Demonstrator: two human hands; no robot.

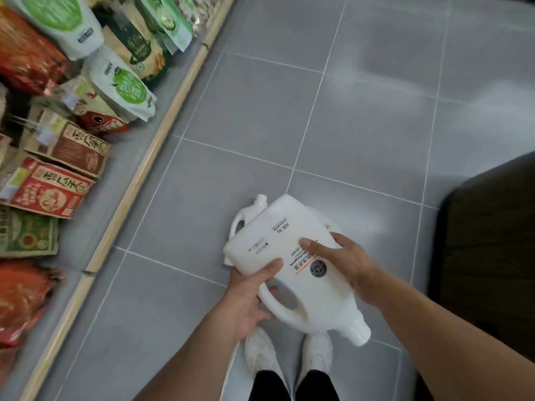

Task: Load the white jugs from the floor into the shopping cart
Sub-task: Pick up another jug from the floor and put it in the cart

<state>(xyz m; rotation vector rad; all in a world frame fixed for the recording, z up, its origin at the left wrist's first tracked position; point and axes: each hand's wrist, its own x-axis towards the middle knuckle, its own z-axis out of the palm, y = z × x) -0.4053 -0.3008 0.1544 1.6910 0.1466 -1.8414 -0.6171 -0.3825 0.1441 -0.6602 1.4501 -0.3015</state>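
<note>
Both hands holding a white detergent jug (295, 264) above the grey tiled floor (362, 111).

The left hand (246, 296) grasps the jug at its handle side, thumb on the face; the right hand (344, 261) lies flat on the label. Its long axis runs from the base, far left, to the cap near the person's shoes (289, 351). A second white jug (246, 218) lies beyond. No shopping cart is visible.
</note>
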